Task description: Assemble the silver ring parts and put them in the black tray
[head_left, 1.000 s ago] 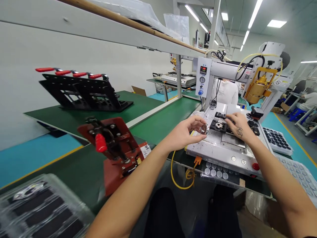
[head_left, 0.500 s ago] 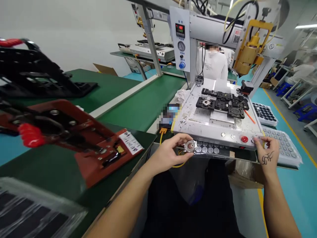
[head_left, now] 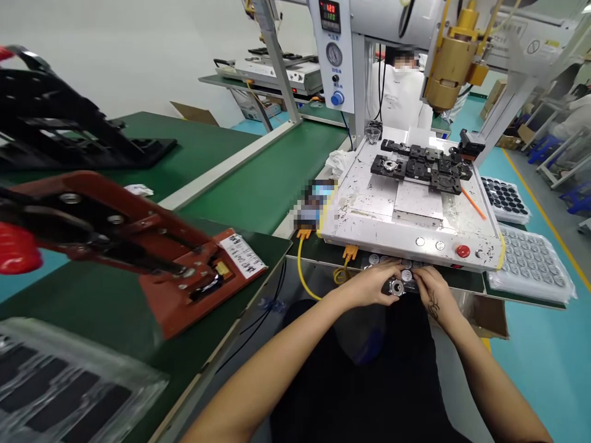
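My left hand pinches a small round metal ring part just below the front edge of the white machine base. My right hand, fingers curled, meets it from the right and touches the same part. Both hands hover over a strip of small round silver discs lying under the machine's front edge. On top of the base sits a black fixture block with a ring part in its left nest.
A red toggle-clamp jig and black jig stand on the green bench at left. Clear blister trays lie at bottom left and right. A gold dispensing head hangs above. A person in white stands behind.
My right hand left the buttons at the base's front right and came leftward to join my left hand on the ring part. Earlier both hands were up at the fixture.
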{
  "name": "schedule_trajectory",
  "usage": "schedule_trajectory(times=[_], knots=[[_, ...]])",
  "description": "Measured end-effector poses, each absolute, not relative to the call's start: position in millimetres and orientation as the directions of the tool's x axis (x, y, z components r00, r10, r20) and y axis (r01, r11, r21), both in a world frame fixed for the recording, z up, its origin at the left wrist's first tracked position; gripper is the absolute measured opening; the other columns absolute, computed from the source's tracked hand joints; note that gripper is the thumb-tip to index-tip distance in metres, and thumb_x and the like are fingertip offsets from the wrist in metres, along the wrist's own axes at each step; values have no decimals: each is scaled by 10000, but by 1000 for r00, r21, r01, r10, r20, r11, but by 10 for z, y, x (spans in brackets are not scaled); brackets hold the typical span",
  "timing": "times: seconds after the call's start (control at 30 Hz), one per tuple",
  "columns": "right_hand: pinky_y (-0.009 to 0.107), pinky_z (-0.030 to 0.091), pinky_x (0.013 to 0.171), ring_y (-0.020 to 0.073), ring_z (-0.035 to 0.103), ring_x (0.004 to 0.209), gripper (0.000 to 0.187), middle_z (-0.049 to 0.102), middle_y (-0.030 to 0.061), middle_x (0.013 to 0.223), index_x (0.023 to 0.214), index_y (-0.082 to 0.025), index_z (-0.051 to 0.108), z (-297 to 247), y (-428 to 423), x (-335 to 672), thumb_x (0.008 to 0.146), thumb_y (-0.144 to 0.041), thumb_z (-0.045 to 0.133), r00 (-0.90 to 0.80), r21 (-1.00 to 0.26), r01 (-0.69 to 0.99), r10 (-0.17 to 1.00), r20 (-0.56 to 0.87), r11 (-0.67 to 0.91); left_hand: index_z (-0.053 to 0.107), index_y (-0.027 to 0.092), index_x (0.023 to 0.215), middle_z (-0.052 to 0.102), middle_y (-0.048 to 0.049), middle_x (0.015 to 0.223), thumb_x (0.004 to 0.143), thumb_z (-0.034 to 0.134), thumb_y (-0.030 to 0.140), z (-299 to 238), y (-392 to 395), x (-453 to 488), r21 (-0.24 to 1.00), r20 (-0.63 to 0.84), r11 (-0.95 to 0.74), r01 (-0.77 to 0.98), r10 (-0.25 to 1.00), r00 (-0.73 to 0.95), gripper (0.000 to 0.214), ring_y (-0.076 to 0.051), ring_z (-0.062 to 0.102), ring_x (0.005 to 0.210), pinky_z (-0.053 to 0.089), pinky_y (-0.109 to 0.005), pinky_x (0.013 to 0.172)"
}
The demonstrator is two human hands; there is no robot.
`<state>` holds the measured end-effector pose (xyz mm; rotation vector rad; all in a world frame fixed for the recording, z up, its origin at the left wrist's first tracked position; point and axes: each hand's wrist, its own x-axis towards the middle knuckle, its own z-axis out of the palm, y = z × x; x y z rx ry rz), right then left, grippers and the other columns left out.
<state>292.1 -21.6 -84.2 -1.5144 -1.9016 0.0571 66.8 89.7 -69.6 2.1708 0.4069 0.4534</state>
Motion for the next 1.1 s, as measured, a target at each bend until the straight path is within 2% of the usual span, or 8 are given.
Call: schedule_trajectory(times=[0.17, 0.33, 0.6, 0.67, 0.73, 0.8, 0.97, 1.1], knots=[[443, 569, 883, 308, 692, 972, 266, 714, 125, 1027, 1293, -212, 740, -879, -304, 2885, 1114, -334, 586, -101, -405, 868, 901, 421, 287, 694, 231, 1184, 618, -134, 1611, 818, 849, 209, -667, 853, 580, 824, 152, -555, 109, 403, 902, 398, -336, 470, 1592, 336, -510, 1334], [447, 565, 894, 304, 694, 969, 264, 749, 132, 1037, 1272, -212, 766, -944, -277, 2874, 1115, -320, 584, -108, -413, 859, 895, 434, 303, 688, 238, 1148, 600, -118, 1634, 818, 860, 229, -562, 902, 584, 875, 48, -459, 156, 402, 914, 373, -320, 418, 1625, 354, -489, 1316], [430, 603, 750, 264, 728, 795, 218, 803, 106, 925, 1016, -259, 826, -1118, -556, 2812, 1054, -222, 615, -26, -537, 777, 868, 496, 329, 679, 249, 1121, 591, -114, 1645, 806, 875, 224, -542, 958, 574, 886, -4, -427, 179, 379, 925, 372, -326, 394, 1638, 333, -526, 1321], [440, 621, 789, 271, 751, 835, 174, 805, 102, 939, 997, -261, 814, -1060, -675, 2810, 1037, -240, 646, 40, -593, 746, 868, 495, 304, 674, 242, 1105, 601, -117, 1634, 803, 862, 204, -568, 960, 606, 880, 33, -444, 170, 413, 910, 357, -330, 411, 1628, 326, -519, 1326], [468, 626, 892, 292, 770, 968, 132, 805, 119, 1028, 991, -253, 784, -948, -764, 2831, 1038, -271, 662, 148, -660, 711, 865, 479, 244, 674, 233, 1093, 630, -129, 1601, 794, 856, 193, -580, 956, 653, 869, 72, -464, 172, 463, 883, 353, -341, 490, 1574, 375, -505, 1297], [467, 628, 910, 298, 770, 1018, 114, 796, 129, 1067, 997, -238, 742, -799, -811, 2863, 1048, -309, 669, 263, -732, 662, 863, 431, 164, 672, 224, 1097, 666, -149, 1547, 789, 860, 202, -561, 935, 695, 860, 94, -476, 185, 503, 859, 361, -350, 583, 1486, 446, -489, 1239], [323, 610, 618, 198, 724, 668, 199, 744, 36, 808, 1073, -211, 704, -379, -817, 2854, 1066, -407, 668, 374, -874, 486, 900, 225, 16, 661, 213, 1191, 747, -119, 1344, 862, 801, 255, -341, 726, 653, 877, 140, -444, 184, 602, 786, 359, -304, 693, 1274, 521, -450, 1125], [301, 579, 589, 159, 660, 611, 292, 703, 14, 789, 1128, -203, 765, -91, -798, 2709, 1006, -467, 746, 361, -974, 221, 932, 27, -58, 649, 214, 1250, 760, -34, 1046, 884, 800, 323, -82, 435, 446, 970, 89, -219, 105, 722, 687, 411, -191, 713, 890, 595, -330, 849]])
